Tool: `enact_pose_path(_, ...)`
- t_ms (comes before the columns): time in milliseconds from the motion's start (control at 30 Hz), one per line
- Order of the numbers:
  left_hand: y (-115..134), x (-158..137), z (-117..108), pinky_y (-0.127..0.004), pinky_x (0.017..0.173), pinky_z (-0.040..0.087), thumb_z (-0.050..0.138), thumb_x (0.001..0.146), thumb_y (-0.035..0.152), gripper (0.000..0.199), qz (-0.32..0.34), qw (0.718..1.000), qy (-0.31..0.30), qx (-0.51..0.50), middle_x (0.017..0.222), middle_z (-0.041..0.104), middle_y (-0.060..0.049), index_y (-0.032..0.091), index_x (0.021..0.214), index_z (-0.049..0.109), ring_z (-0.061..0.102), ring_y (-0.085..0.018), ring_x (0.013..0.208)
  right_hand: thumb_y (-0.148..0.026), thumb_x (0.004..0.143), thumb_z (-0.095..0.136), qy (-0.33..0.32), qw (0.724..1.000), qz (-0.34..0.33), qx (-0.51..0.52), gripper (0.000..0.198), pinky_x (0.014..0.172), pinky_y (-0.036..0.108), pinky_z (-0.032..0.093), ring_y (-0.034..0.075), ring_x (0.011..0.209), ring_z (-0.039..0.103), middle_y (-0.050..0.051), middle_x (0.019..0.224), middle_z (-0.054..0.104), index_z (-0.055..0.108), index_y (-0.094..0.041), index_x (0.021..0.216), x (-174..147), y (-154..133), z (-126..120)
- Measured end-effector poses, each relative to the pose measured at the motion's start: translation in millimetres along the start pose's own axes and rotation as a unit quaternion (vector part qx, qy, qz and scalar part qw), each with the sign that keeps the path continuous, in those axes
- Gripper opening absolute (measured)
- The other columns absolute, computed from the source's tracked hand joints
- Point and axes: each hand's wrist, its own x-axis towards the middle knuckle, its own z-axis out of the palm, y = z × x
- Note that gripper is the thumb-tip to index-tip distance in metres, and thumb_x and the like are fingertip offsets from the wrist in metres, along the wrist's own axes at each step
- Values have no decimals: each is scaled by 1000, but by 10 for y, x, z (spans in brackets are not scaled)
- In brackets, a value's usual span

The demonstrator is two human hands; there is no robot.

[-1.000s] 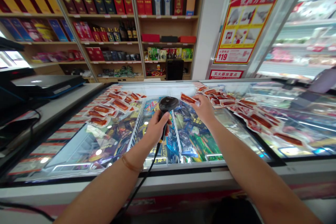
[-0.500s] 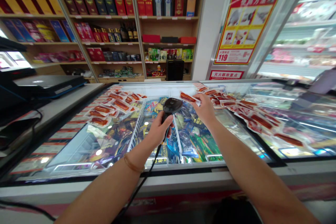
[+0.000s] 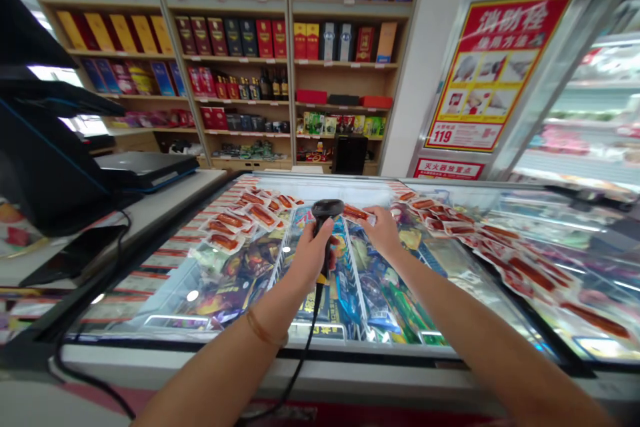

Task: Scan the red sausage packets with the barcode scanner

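My left hand is wrapped round the handle of a black barcode scanner, whose cord hangs down toward me. Just right of the scanner's head, my right hand pinches one end of a sausage in a clear vacuum pack. Both hands are above the glass top of a chest freezer. On the glass to the left lies a group of packed sausages. A longer heap of similar packs runs along the right side. Bagged frozen goods show through the glass between white wire baskets.
A scale and a dark screen device stand on the counter at left. Shelves of boxes and bottles line the back wall. A red fire-hydrant poster hangs at right, beside a lit display fridge.
The view has tilted up and turned left. The scanner's head has turned so its handle stands more upright, and the sausage pack is now close beside it. Both hands keep their holds.
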Motion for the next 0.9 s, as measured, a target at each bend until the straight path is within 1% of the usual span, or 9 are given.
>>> enact_pose_path(100, 243, 1, -353, -20, 35, 37, 70, 70, 65, 53, 44, 998, 46, 4, 68, 61, 5, 22, 88, 44, 49, -7, 37, -38, 73, 64, -38, 998, 38, 43, 24, 78, 37, 49, 24, 81, 63, 5, 87, 70, 65, -21, 90, 225, -358, 420)
enact_pose_path(200, 399, -17, -789, -19, 35, 38, 68, 73, 63, 50, 74, 991, 114, 3, 70, 61, 6, 23, 90, 44, 50, -6, 38, -40, 71, 66, -60, 991, 87, 86, 25, 72, 34, 49, 23, 75, 63, 4, 82, 70, 64, -21, 88, 471, -751, 969)
enact_pose_path(300, 481, -69, -1170, -20, 35, 38, 67, 75, 62, 48, 74, 983, 167, 5, 69, 60, 6, 23, 90, 43, 50, -7, 37, -38, 76, 63, -68, 988, 115, 81, 27, 76, 35, 51, 24, 82, 66, 6, 90, 72, 66, -20, 96, 658, -1086, 1526)
enact_pose_path(400, 516, -136, -1411, -20, 35, 39, 67, 76, 60, 47, 72, 981, 179, 15, 69, 60, 6, 23, 90, 43, 50, -7, 38, -32, 81, 60, -129, 986, 101, 30, 30, 85, 37, 51, 24, 95, 67, 10, 103, 73, 67, -17, 106, 737, -1284, 1913)
enact_pose_path(467, 519, -160, -1488, -20, 35, 39, 67, 76, 60, 46, 70, 982, 175, 20, 69, 60, 6, 23, 89, 43, 50, -7, 38, -26, 81, 61, -175, 981, 78, 11, 24, 88, 38, 51, 25, 97, 68, 10, 100, 73, 70, -17, 101, 730, -1323, 2029)
enact_pose_path(567, 497, -139, -1482, -20, 35, 38, 67, 76, 60, 46, 67, 984, 163, 16, 68, 60, 6, 23, 90, 44, 49, -7, 37, -19, 81, 60, -205, 977, 51, 11, 19, 90, 37, 51, 24, 97, 69, 6, 96, 75, 73, -19, 94, 660, -1276, 2000)
enact_pose_path(667, 447, -69, -1333, -20, 35, 37, 68, 75, 61, 48, 58, 988, 145, 7, 68, 60, 6, 23, 90, 44, 49, -7, 37, -19, 84, 57, -198, 980, 26, 15, 25, 94, 35, 50, 22, 103, 67, 7, 108, 74, 74, -21, 102, 564, -1146, 1783)
enact_pose_path(800, 349, 29, -946, -20, 35, 38, 68, 74, 63, 49, 41, 994, 105, -1, 69, 61, 6, 23, 90, 45, 49, -7, 37, -20, 83, 58, -160, 987, -12, 9, 25, 100, 37, 48, 22, 108, 65, 8, 110, 73, 74, -20, 102, 433, -799, 1281)
enact_pose_path(900, 265, 80, -556, -20, 35, 38, 69, 72, 64, 51, 25, 997, 67, -11, 68, 60, 5, 23, 90, 44, 50, -7, 38, -19, 81, 58, -141, 989, -29, -28, 22, 104, 41, 45, 23, 111, 63, 8, 107, 73, 73, -20, 96, 318, -350, 776)
